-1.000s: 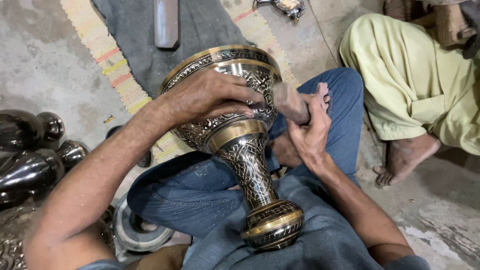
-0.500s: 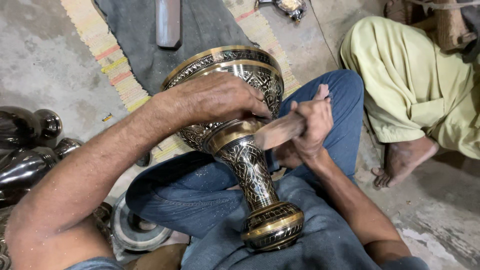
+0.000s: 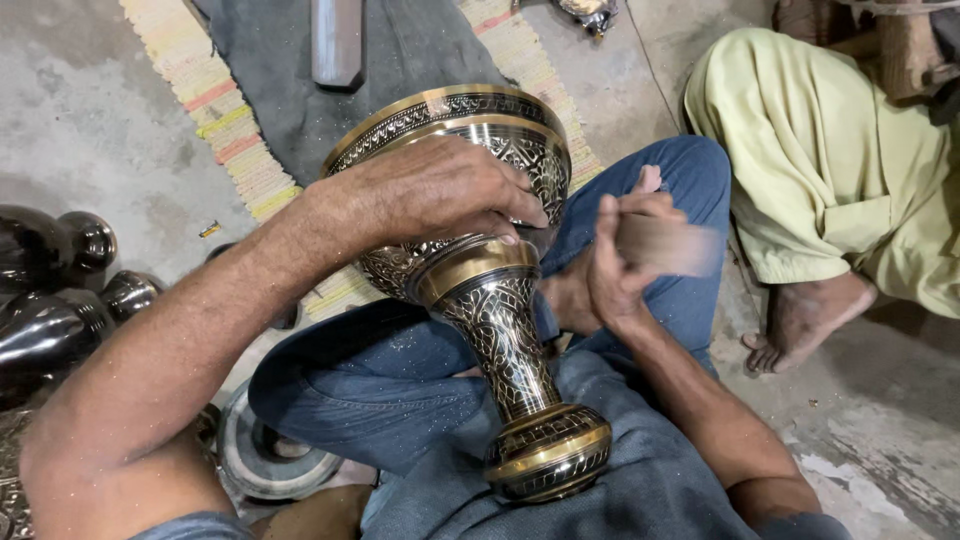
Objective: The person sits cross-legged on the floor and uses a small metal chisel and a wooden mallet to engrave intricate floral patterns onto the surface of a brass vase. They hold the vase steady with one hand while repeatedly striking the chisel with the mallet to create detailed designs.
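Two bare hands work on one engraved brass vase [image 3: 480, 290], which lies tilted across the person's lap on blue jeans [image 3: 400, 380]. Its round foot [image 3: 548, 452] points toward the camera and rests against the blue-grey shirt [image 3: 600, 500]. Its neck runs up and away to the wide body, and the gold-rimmed mouth faces the floor beyond the knees.

The left hand [image 3: 440, 190] lies over the top of the vase body, fingers curled down and clamped on the engraved wall just above the plain gold band. The left forearm [image 3: 190, 350] enters from the lower left.

The right hand [image 3: 620, 255] sits just right of the vase body, closed around a wooden mallet [image 3: 665, 245]. The mallet is motion-blurred, so contact with the vase cannot be determined.

Left of the lap, dark polished metal pots [image 3: 50, 300] stand on the concrete floor [image 3: 80, 120]. A round metal dish [image 3: 270, 460] lies beside the left thigh.

Beyond the knees, a grey cloth [image 3: 400, 70] covers a striped woven mat [image 3: 220, 130]. A flat metal bar [image 3: 337, 40] lies on the cloth.

At the far right, a second person sits in pale yellow-green trousers [image 3: 820, 160], one bare foot [image 3: 800, 320] on the floor.
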